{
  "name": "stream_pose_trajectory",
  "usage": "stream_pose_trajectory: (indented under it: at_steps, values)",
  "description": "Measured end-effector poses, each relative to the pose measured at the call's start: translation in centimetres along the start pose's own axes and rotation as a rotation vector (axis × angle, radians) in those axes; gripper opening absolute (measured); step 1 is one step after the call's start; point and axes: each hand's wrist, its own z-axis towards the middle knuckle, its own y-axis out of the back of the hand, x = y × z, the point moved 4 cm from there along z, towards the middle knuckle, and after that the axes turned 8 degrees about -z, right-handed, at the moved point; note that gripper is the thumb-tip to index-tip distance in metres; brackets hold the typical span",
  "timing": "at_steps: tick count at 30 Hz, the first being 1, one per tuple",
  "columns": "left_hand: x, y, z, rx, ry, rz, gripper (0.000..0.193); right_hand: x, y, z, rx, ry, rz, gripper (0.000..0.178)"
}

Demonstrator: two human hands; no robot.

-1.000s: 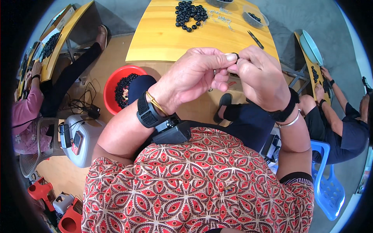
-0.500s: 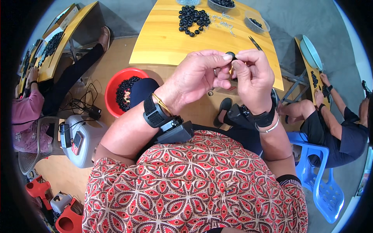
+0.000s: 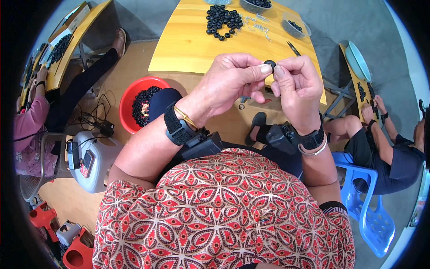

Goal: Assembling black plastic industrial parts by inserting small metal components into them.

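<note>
Over the near edge of the table, my left hand (image 3: 235, 83) pinches a small black round part (image 3: 270, 63) between thumb and forefinger. The thumb and fingers of my right hand (image 3: 296, 87) are pressed together right at the part's right side. Whether they grip its edge or some tiny piece is hidden. On the yellow wooden table (image 3: 179, 45) beyond lies a pile of black ring-shaped parts (image 3: 219, 20). Small clear pieces (image 3: 261, 28) are scattered to its right. Dark tweezers (image 3: 293, 48) rest near the table's right side.
A red basin (image 3: 126, 105) with black parts stands on the floor at left. Clear tubs (image 3: 295, 27) of black parts sit on the table's far side. People work at side tables left and right. A blue plastic chair (image 3: 365, 197) is at right, a white stool (image 3: 92, 166) at left.
My hands have shifted slightly to the right, and the black part now faces up more plainly between them. My right hand has tilted a little, and the fingers below have drawn apart.
</note>
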Motion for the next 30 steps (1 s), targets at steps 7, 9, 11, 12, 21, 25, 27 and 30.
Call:
stream_pose_trajectory:
  at_steps: [7,9,11,12,21,25,27,30]
  values:
    - [0.2,0.3,-0.3,0.059,0.038,-0.027,0.014,1.2,0.1,0.3,0.083,0.366,-0.334,0.010]
    - [0.4,0.5,-0.3,0.083,0.066,-0.037,0.015,1.7,0.0,0.4,0.142,0.468,-0.388,0.010]
    - [0.5,0.6,-0.3,0.086,0.087,-0.046,0.016,1.6,0.2,0.5,0.193,0.488,-0.403,0.011]
    - [0.6,0.6,-0.3,0.077,0.092,-0.052,0.017,1.6,0.1,0.6,0.218,0.498,-0.410,0.011]
    - [0.0,0.1,0.1,0.079,0.066,-0.145,0.019,0.8,-0.1,0.0,0.003,0.322,-0.338,0.012]
    - [0.6,0.1,0.2,0.111,0.105,-0.271,0.022,1.1,-0.4,0.0,-0.017,0.410,-0.407,0.013]
    - [0.6,0.1,0.3,0.094,0.144,-0.297,0.023,1.0,-0.5,0.0,-0.012,0.355,-0.358,0.014]
    - [0.7,0.0,0.2,0.102,0.178,-0.305,0.021,-0.1,0.0,0.2,0.008,0.277,-0.232,0.014]
